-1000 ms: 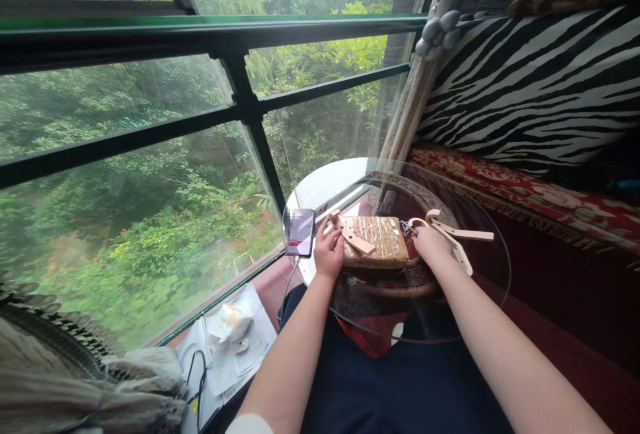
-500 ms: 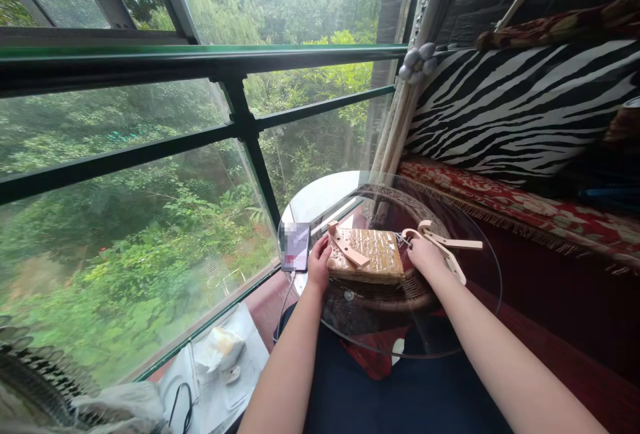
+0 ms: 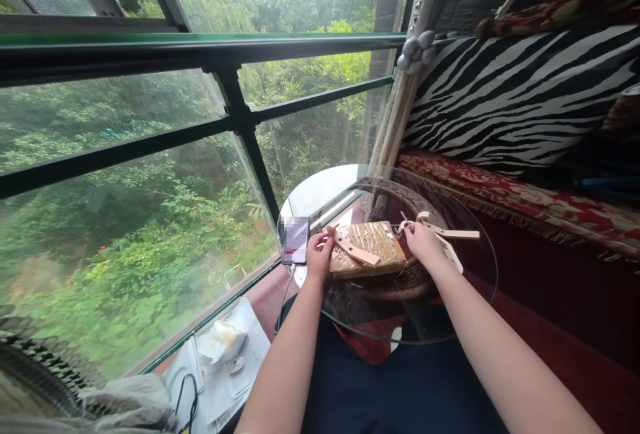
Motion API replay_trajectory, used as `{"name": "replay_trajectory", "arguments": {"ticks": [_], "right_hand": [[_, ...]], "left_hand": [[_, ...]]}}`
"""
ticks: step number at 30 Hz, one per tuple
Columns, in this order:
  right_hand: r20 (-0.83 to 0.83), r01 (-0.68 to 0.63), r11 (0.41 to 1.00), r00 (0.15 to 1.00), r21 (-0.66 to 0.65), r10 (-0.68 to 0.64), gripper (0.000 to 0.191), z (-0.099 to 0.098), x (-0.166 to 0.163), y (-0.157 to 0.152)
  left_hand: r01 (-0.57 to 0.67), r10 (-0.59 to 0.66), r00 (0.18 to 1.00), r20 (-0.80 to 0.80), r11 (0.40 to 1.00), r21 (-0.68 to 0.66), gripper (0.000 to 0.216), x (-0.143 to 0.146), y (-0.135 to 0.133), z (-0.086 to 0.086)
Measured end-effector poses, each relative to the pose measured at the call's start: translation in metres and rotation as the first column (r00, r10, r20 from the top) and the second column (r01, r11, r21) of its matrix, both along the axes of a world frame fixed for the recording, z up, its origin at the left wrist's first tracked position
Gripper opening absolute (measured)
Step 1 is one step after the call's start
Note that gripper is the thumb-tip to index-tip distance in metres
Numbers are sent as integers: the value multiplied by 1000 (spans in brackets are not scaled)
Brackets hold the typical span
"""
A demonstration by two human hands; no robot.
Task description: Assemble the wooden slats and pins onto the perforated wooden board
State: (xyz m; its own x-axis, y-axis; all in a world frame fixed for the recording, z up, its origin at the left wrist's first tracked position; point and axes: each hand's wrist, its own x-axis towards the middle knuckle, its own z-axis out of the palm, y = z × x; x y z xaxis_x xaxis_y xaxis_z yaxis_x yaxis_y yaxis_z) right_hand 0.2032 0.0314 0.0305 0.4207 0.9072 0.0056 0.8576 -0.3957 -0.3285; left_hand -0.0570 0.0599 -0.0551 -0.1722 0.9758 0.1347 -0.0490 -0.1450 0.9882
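Note:
On the glass table a brown block (image 3: pixel 376 237), wrapped in clear film or tape, lies under a curved wooden strip with holes (image 3: pixel 356 251). My left hand (image 3: pixel 317 261) is at the block's left edge, with fingers closed around the strip's upper end. To the right of the block, my right hand (image 3: pixel 424 246) pinches a thin, dark, slender metal piece (image 3: pixel 404 217), too small to name. Several other pale wooden pieces (image 3: pixel 459 234) lie beyond and beside the right hand, partly hidden by it.
A phone (image 3: pixel 301 239) with a cable lies left of my left hand. The round glass tabletop (image 3: pixel 483 287) rests above a wicker base. Windows with green frames (image 3: pixel 240 97) stand close on the left. Papers and a cable (image 3: pixel 250 347) lie below the sill; a zebra-patterned cloth (image 3: pixel 520 94) is at right.
My right hand has lifted slightly from beside the block and now shows the slender metal piece upright in its fingers. The wooden strip and block have turned a little; the view has shifted.

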Motion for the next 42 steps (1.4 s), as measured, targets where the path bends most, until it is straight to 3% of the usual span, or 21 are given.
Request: {"name": "replay_trajectory", "arguments": {"ticks": [3, 5, 8, 10, 11, 17, 22, 27, 30, 33, 39, 42], "right_hand": [[-216, 28, 991, 976, 131, 1, 28, 20, -9, -4], [-401, 11, 990, 915, 141, 47, 26, 30, -23, -7], [-675, -157, 980, 711, 120, 196, 20, 29, -55, -12], [-795, -337, 934, 531, 118, 292, 15, 20, -75, -15], [-823, -375, 919, 481, 120, 304, 13, 14, -83, -16], [-845, -375, 912, 422, 168, 329, 6, -3, -104, -8], [-621, -416, 882, 638, 220, 456, 3, 4, -116, 4], [-546, -425, 857, 662, 291, 514, 6, -1, -123, 5], [-646, -366, 878, 597, 309, 476, 5, -6, -122, 3], [-775, -245, 920, 497, 306, 390, 10, -5, -120, 2], [-936, -79, 952, 178, 295, 304, 26, 7, -126, 3], [-973, -29, 976, 76, 217, 219, 24, 12, -129, 4]], "left_hand": [[-14, 19, 996, -90, 998, 53, 31, 0, 2, 0], [-11, 19, 992, -126, 998, 66, 29, -1, 3, 0], [84, -75, 988, -136, 995, 58, 30, -1, 3, 1], [169, -162, 979, -124, 984, 51, 33, -2, 1, 2], [200, -193, 974, -117, 979, 48, 35, -3, 0, 3], [236, -231, 968, -101, 971, 37, 44, -4, -7, 5], [223, -214, 968, -133, 973, 56, 47, -4, -7, 3], [234, -224, 967, -122, 970, 72, 56, -3, -5, 0], [215, -209, 972, -106, 976, 48, 66, -2, -5, -1], [189, -182, 978, -102, 980, 63, 60, -1, -6, -1], [173, -163, 978, -130, 982, 74, 47, 1, -5, 2], [176, -163, 976, -145, 981, 76, 46, 1, -4, 1]]}}
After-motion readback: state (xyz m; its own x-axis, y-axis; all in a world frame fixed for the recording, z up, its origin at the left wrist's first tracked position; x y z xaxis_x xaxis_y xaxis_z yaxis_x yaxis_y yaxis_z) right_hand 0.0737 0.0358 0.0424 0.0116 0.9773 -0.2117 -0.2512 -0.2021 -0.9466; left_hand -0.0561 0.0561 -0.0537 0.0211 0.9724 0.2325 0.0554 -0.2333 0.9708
